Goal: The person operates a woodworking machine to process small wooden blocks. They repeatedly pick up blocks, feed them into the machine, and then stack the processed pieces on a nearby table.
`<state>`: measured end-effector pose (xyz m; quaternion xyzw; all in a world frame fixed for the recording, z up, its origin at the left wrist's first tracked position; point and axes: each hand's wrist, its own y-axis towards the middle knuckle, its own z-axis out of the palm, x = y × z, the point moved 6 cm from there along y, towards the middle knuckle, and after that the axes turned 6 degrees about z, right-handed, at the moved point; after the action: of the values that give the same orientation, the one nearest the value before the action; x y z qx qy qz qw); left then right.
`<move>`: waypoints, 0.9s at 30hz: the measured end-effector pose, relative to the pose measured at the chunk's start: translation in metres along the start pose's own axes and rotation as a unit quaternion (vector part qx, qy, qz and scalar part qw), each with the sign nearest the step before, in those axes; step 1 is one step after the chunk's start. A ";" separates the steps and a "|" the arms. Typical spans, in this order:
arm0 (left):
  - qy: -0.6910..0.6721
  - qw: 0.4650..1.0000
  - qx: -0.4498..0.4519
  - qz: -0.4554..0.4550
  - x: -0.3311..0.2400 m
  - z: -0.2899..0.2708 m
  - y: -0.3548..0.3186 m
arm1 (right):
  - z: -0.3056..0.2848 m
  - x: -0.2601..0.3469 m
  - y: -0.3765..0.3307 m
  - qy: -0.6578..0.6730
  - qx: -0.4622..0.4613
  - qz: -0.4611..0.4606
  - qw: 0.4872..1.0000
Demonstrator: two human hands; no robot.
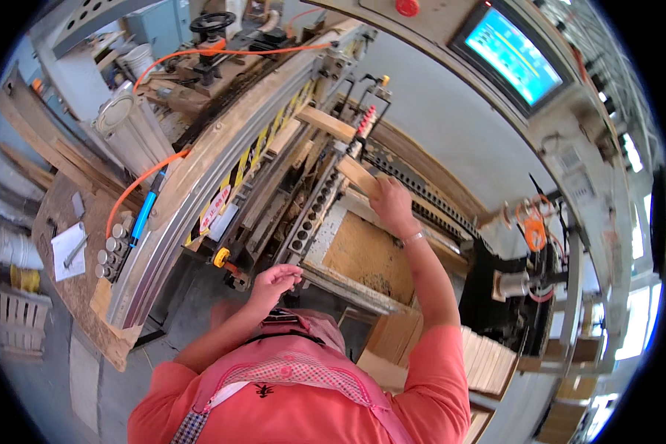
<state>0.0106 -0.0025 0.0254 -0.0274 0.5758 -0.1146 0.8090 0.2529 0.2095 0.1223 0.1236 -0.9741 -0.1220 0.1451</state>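
Note:
My right hand [391,204] reaches forward over the machine and is closed on the near end of a wooden board [356,175]. The board's far end lies at a long row of round black holes or rollers [304,224]. Beyond it, another wooden piece [325,123] lies across the machine beside a row of red-tipped parts [365,121]. My left hand [272,287] hangs by the machine's near edge, fingers curled together, and I see nothing in them. A dusty tan panel [366,255] sits to the right of the roller row.
A lit control screen [513,56] and a red button [407,7] are at upper right. Stacked wooden boards [487,360] stand low at my right. A metal beam with yellow-black tape [248,159], an orange hose [144,181] and a wooden side table [74,222] are left.

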 end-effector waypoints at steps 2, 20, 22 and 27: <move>-0.059 0.997 -0.051 0.007 -0.008 -0.001 0.010 | 0.031 0.009 0.066 -0.002 -0.008 -0.051 0.999; -0.097 0.982 -0.162 0.005 -0.024 -0.009 0.073 | 0.116 0.013 0.226 -0.108 0.137 -0.072 0.982; -0.120 0.982 -0.145 0.023 -0.027 -0.006 0.088 | 0.087 0.017 0.199 -0.090 0.166 -0.075 0.979; -0.166 0.981 -0.090 0.038 -0.019 0.018 0.126 | 0.018 0.049 0.079 0.118 0.297 -0.116 0.940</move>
<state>0.0406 0.1222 0.0272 -0.0967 0.4421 -0.0257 0.8914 0.1858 0.2739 0.1399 0.2866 -0.9209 0.1723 0.2004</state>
